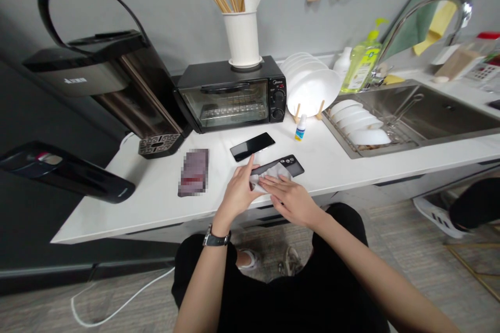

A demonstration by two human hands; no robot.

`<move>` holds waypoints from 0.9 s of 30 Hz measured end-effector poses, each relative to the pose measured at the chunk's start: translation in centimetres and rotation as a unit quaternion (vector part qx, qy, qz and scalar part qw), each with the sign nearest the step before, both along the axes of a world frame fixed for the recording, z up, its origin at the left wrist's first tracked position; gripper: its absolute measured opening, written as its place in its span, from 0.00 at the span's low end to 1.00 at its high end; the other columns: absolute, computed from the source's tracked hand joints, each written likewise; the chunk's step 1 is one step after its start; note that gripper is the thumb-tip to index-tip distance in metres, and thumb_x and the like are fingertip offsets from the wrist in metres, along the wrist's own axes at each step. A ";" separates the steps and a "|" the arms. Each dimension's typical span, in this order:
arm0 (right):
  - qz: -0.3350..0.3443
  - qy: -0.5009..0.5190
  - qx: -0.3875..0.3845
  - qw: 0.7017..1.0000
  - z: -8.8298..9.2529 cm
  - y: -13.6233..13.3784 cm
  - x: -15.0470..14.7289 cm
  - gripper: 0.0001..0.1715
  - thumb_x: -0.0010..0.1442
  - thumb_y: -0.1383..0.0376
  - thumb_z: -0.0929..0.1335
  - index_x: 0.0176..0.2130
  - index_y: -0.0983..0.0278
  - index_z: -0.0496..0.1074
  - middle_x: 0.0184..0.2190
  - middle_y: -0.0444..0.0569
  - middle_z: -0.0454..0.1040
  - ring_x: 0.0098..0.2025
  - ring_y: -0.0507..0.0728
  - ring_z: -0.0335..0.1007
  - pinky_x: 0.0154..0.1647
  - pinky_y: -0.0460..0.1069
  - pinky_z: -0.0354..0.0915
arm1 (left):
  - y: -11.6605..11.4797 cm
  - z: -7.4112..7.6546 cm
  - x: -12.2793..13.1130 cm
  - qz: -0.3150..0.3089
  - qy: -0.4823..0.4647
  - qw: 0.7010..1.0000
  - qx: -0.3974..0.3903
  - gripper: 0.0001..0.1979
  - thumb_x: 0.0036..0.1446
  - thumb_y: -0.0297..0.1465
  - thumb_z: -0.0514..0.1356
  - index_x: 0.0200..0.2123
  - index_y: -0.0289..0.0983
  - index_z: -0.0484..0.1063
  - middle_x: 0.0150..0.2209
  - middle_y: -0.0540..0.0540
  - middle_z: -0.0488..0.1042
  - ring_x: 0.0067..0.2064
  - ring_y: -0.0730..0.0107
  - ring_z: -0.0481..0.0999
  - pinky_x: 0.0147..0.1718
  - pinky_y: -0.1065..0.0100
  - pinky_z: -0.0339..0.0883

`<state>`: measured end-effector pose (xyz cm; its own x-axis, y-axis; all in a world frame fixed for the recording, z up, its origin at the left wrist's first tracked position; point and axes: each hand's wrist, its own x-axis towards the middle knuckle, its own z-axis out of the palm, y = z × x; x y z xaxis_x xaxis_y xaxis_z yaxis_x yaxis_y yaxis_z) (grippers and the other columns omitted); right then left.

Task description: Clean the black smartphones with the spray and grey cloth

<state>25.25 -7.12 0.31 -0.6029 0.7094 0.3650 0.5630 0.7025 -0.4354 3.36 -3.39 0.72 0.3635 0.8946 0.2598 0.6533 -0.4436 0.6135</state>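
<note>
A black phone case (297, 168) with round camera openings lies near the counter's front edge. My left hand (239, 190) grips its left end, index finger and thumb spread along it. Beneath my right hand (292, 199) is a crumpled pale grey cloth (278, 170), pressed against the case by the fingers. The fingers partly cover both cloth and case. Just behind them a black smartphone (252, 146) rests screen up. A small spray bottle (300, 128) with a white cap and yellowish base stands to the right. Left of my hands lies a blurred-out purplish packet (194, 171).
A black toaster oven (230, 99) carries a white utensil holder (242, 39). Plates (312, 83) stand in a rack beside the sink (441, 106), which has bowls (357, 119). At left are a tall drinks dispenser (117, 78) and a dark flask (66, 171). Another person's shoe (437, 218) shows right.
</note>
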 end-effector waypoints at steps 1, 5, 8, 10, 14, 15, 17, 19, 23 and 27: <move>-0.010 -0.002 0.002 1.000 -0.1 -0.1 0.7 0.30 0.73 0.65 0.59 0.71 0.58 0.60 0.70 0.49 0.64 0.72 0.59 0.59 0.74 0.64 0.57 | 0.0 0.0 0.0 0.005 0.002 1.000 -0.001 0.59 0.53 0.32 0.73 0.76 0.49 0.38 0.62 0.43 0.72 0.62 0.53 0.68 0.62 0.54 0.65; -0.101 -0.030 0.028 0.994 -0.8 0.3 4.0 0.30 0.75 0.60 0.60 0.72 0.59 0.59 0.70 0.51 0.62 0.73 0.62 0.57 0.74 0.65 0.56 | 0.1 0.1 0.2 0.013 0.003 1.000 -0.009 0.57 0.53 0.34 0.74 0.76 0.51 0.40 0.62 0.45 0.73 0.62 0.53 0.68 0.62 0.53 0.63; -0.181 -0.057 0.046 0.981 -1.2 1.2 5.7 0.34 0.75 0.55 0.61 0.73 0.63 0.56 0.71 0.55 0.60 0.73 0.65 0.56 0.72 0.66 0.58 | 0.1 0.2 0.3 0.010 -0.002 1.000 -0.018 0.58 0.54 0.36 0.73 0.76 0.51 0.39 0.63 0.45 0.72 0.62 0.53 0.68 0.63 0.52 0.62; -0.218 -0.071 0.051 0.972 -1.3 1.9 5.9 0.37 0.74 0.52 0.61 0.73 0.67 0.56 0.71 0.58 0.61 0.73 0.67 0.56 0.72 0.66 0.58 | 0.1 0.3 0.2 0.006 -0.002 1.000 -0.021 0.58 0.55 0.36 0.73 0.76 0.51 0.37 0.63 0.45 0.72 0.62 0.53 0.67 0.64 0.51 0.61; -0.256 -0.080 0.057 0.962 -1.0 2.8 4.5 0.38 0.75 0.50 0.59 0.70 0.74 0.60 0.70 0.61 0.63 0.73 0.69 0.55 0.73 0.66 0.55 | 0.1 0.6 -0.2 -0.023 0.000 0.999 -0.025 0.56 0.58 0.35 0.70 0.76 0.50 0.35 0.64 0.44 0.71 0.64 0.54 0.66 0.65 0.51 0.59; -0.260 -0.078 0.058 0.961 -0.9 2.8 3.8 0.38 0.75 0.50 0.59 0.70 0.75 0.61 0.70 0.62 0.62 0.73 0.69 0.55 0.73 0.66 0.55 | 0.1 0.6 -0.3 -0.033 0.000 0.999 -0.028 0.55 0.59 0.35 0.70 0.76 0.50 0.34 0.65 0.44 0.70 0.64 0.54 0.66 0.65 0.52 0.59; -0.250 -0.069 0.057 0.964 -0.7 2.8 2.1 0.39 0.75 0.50 0.58 0.69 0.76 0.62 0.71 0.63 0.60 0.73 0.69 0.55 0.73 0.65 0.54 | 0.1 0.5 -0.5 -0.046 -0.003 0.998 -0.034 0.55 0.60 0.34 0.69 0.76 0.50 0.34 0.66 0.44 0.69 0.65 0.55 0.65 0.66 0.52 0.59; -0.218 -0.058 0.047 0.973 -0.4 2.7 0.0 0.37 0.75 0.50 0.58 0.68 0.75 0.63 0.70 0.62 0.61 0.74 0.67 0.55 0.74 0.65 0.53 | 0.2 0.3 -0.7 -0.049 -0.006 0.998 -0.037 0.54 0.61 0.36 0.68 0.76 0.50 0.33 0.67 0.43 0.69 0.66 0.55 0.65 0.65 0.52 0.59; -0.160 -0.039 0.024 0.986 0.0 1.8 -4.2 0.38 0.73 0.50 0.60 0.68 0.76 0.63 0.69 0.65 0.62 0.73 0.66 0.56 0.75 0.63 0.52 | 0.5 -0.2 -0.9 -0.031 -0.006 0.998 -0.049 0.53 0.60 0.35 0.68 0.77 0.44 0.36 0.66 0.36 0.68 0.66 0.50 0.66 0.63 0.51 0.62; -0.123 -0.019 0.015 0.992 0.3 0.3 -4.8 0.36 0.73 0.53 0.62 0.69 0.74 0.62 0.70 0.64 0.61 0.73 0.64 0.56 0.75 0.62 0.50 | 0.6 -0.4 -1.1 -0.016 -0.018 0.998 -0.065 0.55 0.56 0.31 0.70 0.77 0.44 0.37 0.65 0.35 0.69 0.66 0.50 0.67 0.62 0.52 0.64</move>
<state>20.42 -6.81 0.57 -0.4267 0.8260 0.3684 0.7342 0.5542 -0.3922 2.29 -2.79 0.36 0.3842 0.9100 0.1559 0.6164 -0.3785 0.6905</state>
